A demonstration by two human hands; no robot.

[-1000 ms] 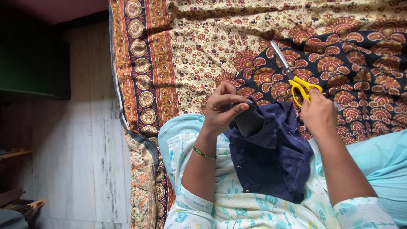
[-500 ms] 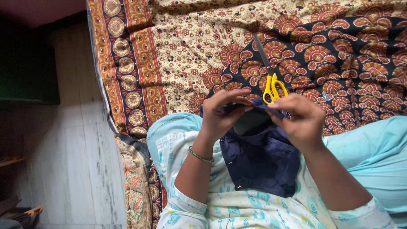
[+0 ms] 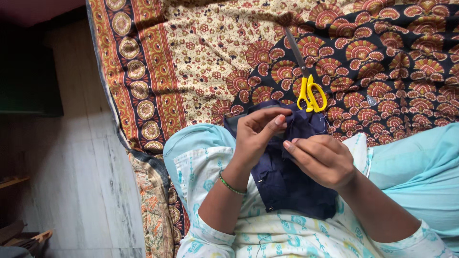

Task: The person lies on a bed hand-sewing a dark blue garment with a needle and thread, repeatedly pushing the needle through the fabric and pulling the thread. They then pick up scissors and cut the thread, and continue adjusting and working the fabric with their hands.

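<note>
matt navy cloth (image 3: 287, 177), plastic-handled scissors (image 3: 311, 93)

I count two hands of mine, the left hand (image 3: 258, 136) and the right hand (image 3: 320, 160), both on one dark blue garment (image 3: 287, 184) in my lap. One pair of yellow-handled scissors (image 3: 308, 86) lies just beyond my hands. One patterned bedspread (image 3: 201, 52) stretches beyond them. One green bangle (image 3: 231, 186) circles my left wrist.
</note>
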